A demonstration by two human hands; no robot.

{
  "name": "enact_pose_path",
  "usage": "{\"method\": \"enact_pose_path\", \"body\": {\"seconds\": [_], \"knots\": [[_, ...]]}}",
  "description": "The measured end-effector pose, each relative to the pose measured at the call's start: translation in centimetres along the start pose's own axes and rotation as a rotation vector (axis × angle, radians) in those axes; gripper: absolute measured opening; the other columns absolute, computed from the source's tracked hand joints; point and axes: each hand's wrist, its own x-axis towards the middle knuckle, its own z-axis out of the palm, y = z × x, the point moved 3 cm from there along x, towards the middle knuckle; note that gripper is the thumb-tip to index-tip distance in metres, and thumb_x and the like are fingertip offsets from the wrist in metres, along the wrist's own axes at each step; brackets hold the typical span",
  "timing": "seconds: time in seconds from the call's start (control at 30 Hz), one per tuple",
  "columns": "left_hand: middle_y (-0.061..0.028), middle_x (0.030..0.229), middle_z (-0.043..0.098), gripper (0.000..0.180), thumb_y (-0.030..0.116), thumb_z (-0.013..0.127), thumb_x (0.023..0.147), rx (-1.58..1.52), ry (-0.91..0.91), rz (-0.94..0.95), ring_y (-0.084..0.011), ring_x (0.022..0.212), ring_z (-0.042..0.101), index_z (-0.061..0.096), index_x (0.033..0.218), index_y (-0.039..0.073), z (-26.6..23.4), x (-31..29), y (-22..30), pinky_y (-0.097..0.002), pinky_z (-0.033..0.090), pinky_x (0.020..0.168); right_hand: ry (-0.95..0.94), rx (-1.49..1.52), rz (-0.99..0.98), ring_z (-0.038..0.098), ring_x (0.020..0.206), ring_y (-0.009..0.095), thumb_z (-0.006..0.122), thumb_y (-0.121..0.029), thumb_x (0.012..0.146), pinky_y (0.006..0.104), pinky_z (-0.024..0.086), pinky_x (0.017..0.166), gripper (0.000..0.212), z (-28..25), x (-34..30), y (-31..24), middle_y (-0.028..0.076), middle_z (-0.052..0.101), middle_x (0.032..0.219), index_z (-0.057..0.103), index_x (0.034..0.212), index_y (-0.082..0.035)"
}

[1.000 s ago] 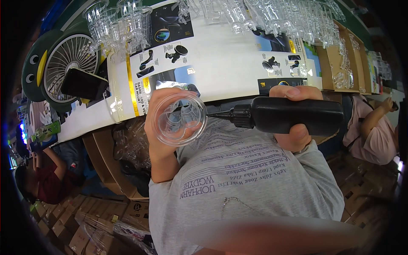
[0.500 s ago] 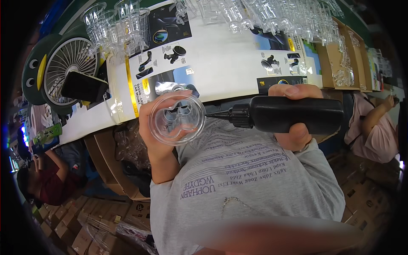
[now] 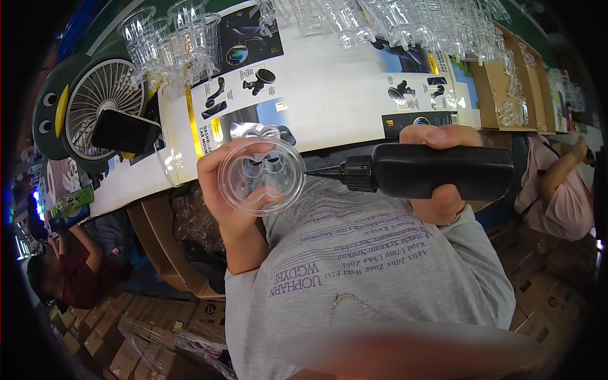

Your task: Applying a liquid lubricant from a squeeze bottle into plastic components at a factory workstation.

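The pale, smooth desk (image 3: pixel 335 88) spans the upper frame. Right of centre, my right hand (image 3: pixel 438 210) grips a satin-black plastic bottle (image 3: pixel 443 171) between thumb and fingers, long axis level, tapered nozzle (image 3: pixel 326 171) pointing left. Left of centre, my left hand (image 3: pixel 215 183) curls around a clear, round-rimmed cup (image 3: pixel 261 180), mouth towards my face, beside the tip.

Holds a cup (image 3: pixel 261 201) in the left hand (image 3: pixel 214 180), left of a bottle (image 3: pixel 443 171) in the right hand (image 3: pixel 437 211), with its nozzle (image 3: pixel 326 171) by the cup's right rim. Has a table (image 3: pixel 323 82) beyond both hands, with a fan (image 3: pixel 101 82) at its left, a phone (image 3: pixel 125 131) before the fan, cups (image 3: pixel 405 25) along the far side and a carton (image 3: pixel 486 104) at the right. Has a box (image 3: pixel 155 237) below the near edge, at left.
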Motion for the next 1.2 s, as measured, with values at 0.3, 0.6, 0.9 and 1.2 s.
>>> {"method": "enact_pose_path", "body": {"seconds": [0.3,0.6,0.9,1.2], "knots": [[-0.0191,0.103,0.056,0.061,0.029,0.078,0.066,-0.010,0.024,-0.011,-0.0270,0.095,0.057,0.043,0.108,0.002,-0.1,0.1,0.3,-0.0358,0.046,0.083,-0.008,0.030,-0.065,0.063,0.078,0.018,0.065,-0.025,0.079,0.0229,0.052,0.066,0.048,-0.1,0.1,0.0,0.015,0.060,0.092,0.046,0.112,0.004],[-0.0158,0.102,0.053,0.058,0.037,0.072,0.070,0.078,0.020,-0.043,-0.0239,0.095,0.054,0.054,0.105,-0.004,-0.5,0.2,0.5,-0.0330,0.044,0.082,-0.013,0.030,-0.091,0.063,0.075,0.017,0.064,-0.026,0.080,0.0214,0.052,0.063,0.048,-0.1,0.1,0.1,0.015,0.059,0.091,0.045,0.112,0.005],[-0.0166,0.105,0.053,0.060,0.039,0.069,0.072,0.036,0.053,-0.084,-0.0254,0.096,0.054,0.053,0.105,-0.009,-0.6,-0.3,0.1,-0.0355,0.043,0.085,-0.008,0.022,-0.147,0.063,0.073,0.017,0.064,-0.027,0.080,0.0203,0.051,0.060,0.049,-0.2,0.2,0.3,0.016,0.059,0.091,0.045,0.112,0.005],[-0.0216,0.105,0.055,0.057,0.037,0.066,0.077,-0.056,0.075,-0.092,-0.0295,0.097,0.057,0.048,0.110,-0.007,-0.3,-0.3,0.0,-0.0382,0.044,0.087,-0.010,0.051,-0.163,0.062,0.071,0.015,0.063,-0.027,0.080,0.0199,0.050,0.060,0.050,0.0,0.4,0.2,0.016,0.059,0.087,0.045,0.112,0.006]]}}
